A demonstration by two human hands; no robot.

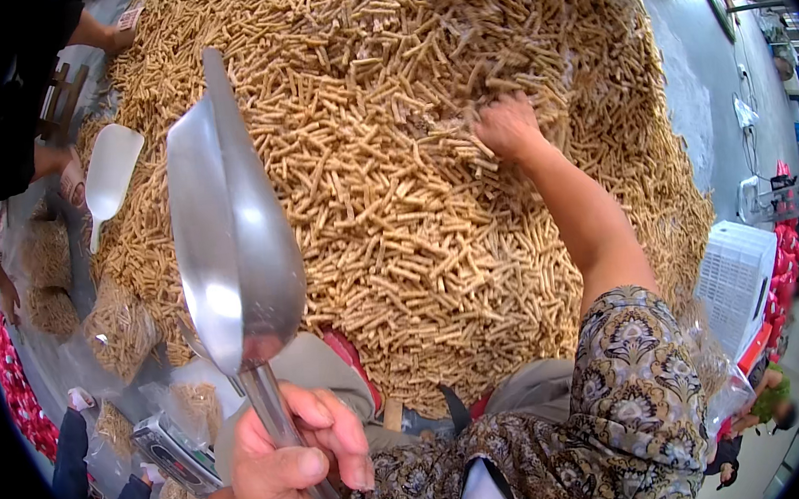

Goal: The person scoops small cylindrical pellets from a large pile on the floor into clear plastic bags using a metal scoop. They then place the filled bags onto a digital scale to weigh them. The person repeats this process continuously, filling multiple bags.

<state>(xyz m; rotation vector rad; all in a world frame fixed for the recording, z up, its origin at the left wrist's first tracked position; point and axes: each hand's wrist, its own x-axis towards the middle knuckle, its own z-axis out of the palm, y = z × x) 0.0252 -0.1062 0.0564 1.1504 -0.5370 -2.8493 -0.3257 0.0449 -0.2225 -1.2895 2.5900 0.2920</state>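
A large heap of short, tan, stick-shaped pieces (399, 249) spreads out before me. Upright in my left hand (282, 456) is a shiny metal scoop (233, 221); the fingers wrap its tubular handle, and no pieces show on the visible side of the bowl. My right hand (508, 126) reaches forward into the heap, right of the middle. Its fingertips are blurred and partly buried among the sticks, so their grip is hidden.
At left, a white scoop (113, 171) rests on the heap near a co-worker's hand (69, 175). Filled clear plastic bags (121, 331) and a weighing scale (175, 451) stand nearer me. A white plastic crate (734, 284) is at right. More people are around the edges.
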